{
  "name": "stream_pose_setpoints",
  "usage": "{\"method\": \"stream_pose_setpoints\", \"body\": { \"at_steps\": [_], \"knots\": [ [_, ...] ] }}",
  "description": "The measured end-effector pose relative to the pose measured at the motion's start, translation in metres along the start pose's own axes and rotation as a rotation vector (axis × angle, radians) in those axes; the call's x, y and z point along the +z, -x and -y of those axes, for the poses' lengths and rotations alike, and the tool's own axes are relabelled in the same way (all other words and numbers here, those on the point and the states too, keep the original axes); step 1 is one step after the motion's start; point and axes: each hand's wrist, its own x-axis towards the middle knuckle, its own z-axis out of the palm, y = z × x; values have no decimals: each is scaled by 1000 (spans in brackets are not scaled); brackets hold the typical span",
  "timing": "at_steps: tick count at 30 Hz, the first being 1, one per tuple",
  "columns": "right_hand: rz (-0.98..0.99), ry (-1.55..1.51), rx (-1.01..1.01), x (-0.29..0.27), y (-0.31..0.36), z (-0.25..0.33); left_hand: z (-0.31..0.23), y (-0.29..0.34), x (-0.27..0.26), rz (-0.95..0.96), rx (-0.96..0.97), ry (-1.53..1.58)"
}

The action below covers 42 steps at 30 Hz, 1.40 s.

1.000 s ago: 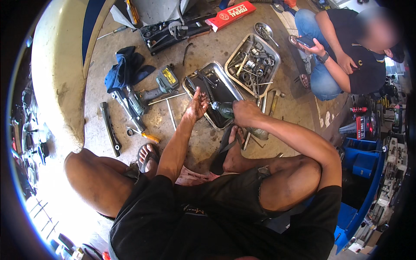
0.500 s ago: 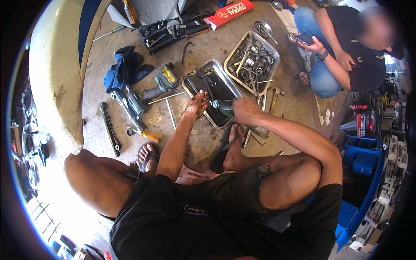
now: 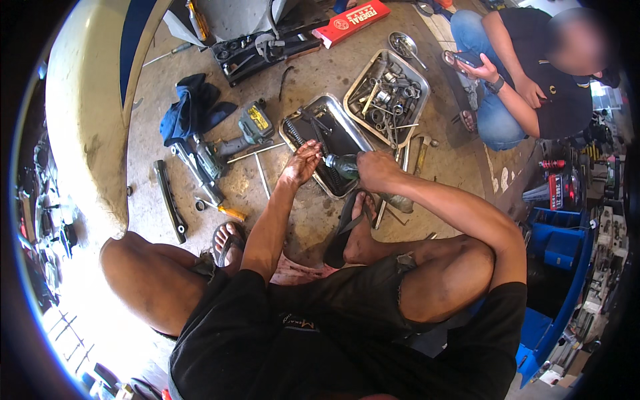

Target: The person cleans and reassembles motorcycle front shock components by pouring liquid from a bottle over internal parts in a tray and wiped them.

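My right hand [image 3: 379, 171] grips a greenish clear plastic bottle [image 3: 343, 165] that lies tilted, its neck pointing left. Close to the bottle's mouth is my left hand [image 3: 304, 162], palm turned up and fingers stretched out, with nothing solid seen in it. Both hands are over the near part of a metal tray [image 3: 353, 125] holding dark liquid. A coil spring [image 3: 291, 130] and dark rod-like parts lie in this tray, partly hidden by my left hand. The bottle's rear part shows below my right hand.
A second tray [image 3: 425, 100] full of sockets and metal parts touches the far right side. To the left lie a cordless impact wrench [image 3: 253, 123], a T-handle wrench [image 3: 261, 175] and a blue cloth [image 3: 190, 110]. Another person [image 3: 533, 80] squats at far right, holding a phone.
My left hand has turned palm up and its fingers have opened out beside the bottle's mouth. My right hand and the bottle stay nearly in place.
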Motion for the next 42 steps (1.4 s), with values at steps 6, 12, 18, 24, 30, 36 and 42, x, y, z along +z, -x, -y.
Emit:
{"method": "stream_pose_setpoints", "body": {
  "at_steps": [6, 12, 18, 24, 30, 36, 42],
  "knots": [
    [2, -30, 25, 1, 2, -3, 2, 9, 22, 62, -36, 54],
    [-13, -23, 0, -2, -2, 4, -9, -7, -3, 137, -17, 73],
    [20, -15, 28, 1, -1, 0, -3, -12, 1, -52, -108, 55],
    [28, -10, 37, 3, 0, -4, -1, -3, 17, -93, -91, -101],
    [12, 5, 16, 2, -1, -2, -1, -4, 13, -136, -67, -75],
    [18, 28, 12, 7, -1, -8, 6, 3, 45, -153, -21, 10],
    [-37, 60, -26, 4, -4, 0, -5, -3, 7, 59, -116, 136]
  ]
}}
